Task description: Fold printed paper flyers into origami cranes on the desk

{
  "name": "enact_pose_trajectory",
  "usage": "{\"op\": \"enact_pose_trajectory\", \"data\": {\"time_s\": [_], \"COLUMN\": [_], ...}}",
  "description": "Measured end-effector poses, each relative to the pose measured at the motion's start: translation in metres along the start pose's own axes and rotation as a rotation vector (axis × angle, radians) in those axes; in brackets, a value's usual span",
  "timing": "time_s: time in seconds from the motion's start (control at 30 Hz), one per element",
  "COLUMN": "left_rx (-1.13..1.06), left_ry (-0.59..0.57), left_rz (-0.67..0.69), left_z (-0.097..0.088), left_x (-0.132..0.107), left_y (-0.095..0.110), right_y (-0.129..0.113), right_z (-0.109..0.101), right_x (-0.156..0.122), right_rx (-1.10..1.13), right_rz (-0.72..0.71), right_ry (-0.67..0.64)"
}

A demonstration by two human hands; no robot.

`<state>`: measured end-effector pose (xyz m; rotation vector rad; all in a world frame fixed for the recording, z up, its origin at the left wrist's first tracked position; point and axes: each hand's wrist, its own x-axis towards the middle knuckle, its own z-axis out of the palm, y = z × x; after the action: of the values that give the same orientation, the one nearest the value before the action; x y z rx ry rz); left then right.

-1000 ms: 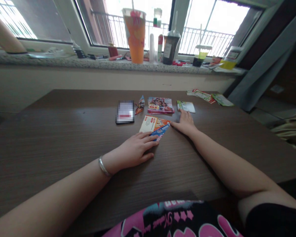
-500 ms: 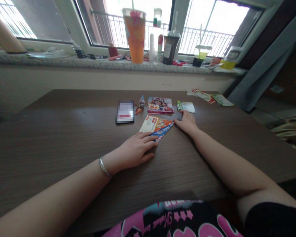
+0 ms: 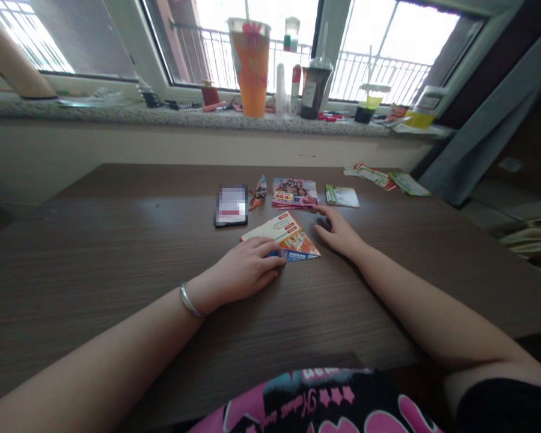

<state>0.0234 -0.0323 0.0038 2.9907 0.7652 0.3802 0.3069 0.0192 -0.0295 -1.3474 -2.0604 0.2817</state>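
A folded paper leaflet [image 3: 297, 242], white, orange and blue, lies on the brown table in front of me. My left hand [image 3: 250, 264] rests flat on its near left part, fingers stretched out, and hides that part. Just right of the leaflet is my right hand [image 3: 338, 233], apart from it, with thumb and index finger spread and nothing between them. That index fingertip is at the near right corner of a stack of printed leaflets [image 3: 295, 192]. A small folded paper piece [image 3: 258, 192] stands left of the stack.
A phone-like device [image 3: 231, 205] with a blurred screen lies left of the folded piece. Green and white cards [image 3: 341, 195] are right of the stack, with more leaflets [image 3: 374, 175] at the back right. Drink cups, including an orange one [image 3: 251, 72], line the windowsill [image 3: 184, 119].
The leaflet has turned clockwise, so its right tip now points nearer to me. My right hand has left that tip and its fingers have spread. My left hand stays on the paper.
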Motion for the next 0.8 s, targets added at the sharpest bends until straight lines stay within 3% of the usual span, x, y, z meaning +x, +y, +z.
{"op": "enact_pose_trajectory", "data": {"time_s": [0.13,0.23,0.63,0.8], "left_rx": [-0.045,-0.029,-0.305,-0.196], "left_ry": [0.011,0.003,-0.018,0.007], "left_rz": [0.045,0.015,0.020,0.010], "left_z": [-0.004,-0.004,0.003,0.009], "left_x": [0.001,0.001,-0.001,-0.001], "left_y": [-0.002,-0.004,-0.010,-0.012], "right_y": [-0.020,-0.031,-0.042,-0.045], "right_z": [-0.006,-0.007,-0.005,-0.008], "right_x": [-0.004,-0.007,-0.009,-0.009], "right_rx": [0.013,0.018,-0.094,-0.142], "right_rz": [-0.224,-0.309,-0.438,-0.493], "right_ry": [-0.135,-0.185,-0.334,-0.373]}}
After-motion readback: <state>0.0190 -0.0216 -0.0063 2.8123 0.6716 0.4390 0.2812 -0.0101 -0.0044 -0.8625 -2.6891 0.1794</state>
